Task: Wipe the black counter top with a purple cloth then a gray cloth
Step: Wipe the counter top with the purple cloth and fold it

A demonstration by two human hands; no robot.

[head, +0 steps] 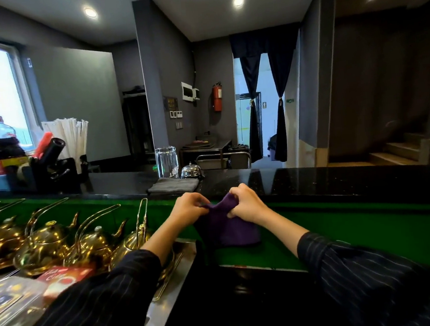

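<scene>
While both hands pinch the purple cloth in curled fingers, seemingly folding it, the gray cloth waits on the tabletop.

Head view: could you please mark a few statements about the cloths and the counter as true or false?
1. The left hand and the right hand both grip the dark purple cloth. True.
2. The folded gray cloth is draped over the right hand. False: it lies on the glossy black counter top.
3. The purple cloth is spread flat on the counter top. False: it hangs from the hands.
4. A silver dome-shaped call bell stands beside a clear drinking glass. True.
</scene>
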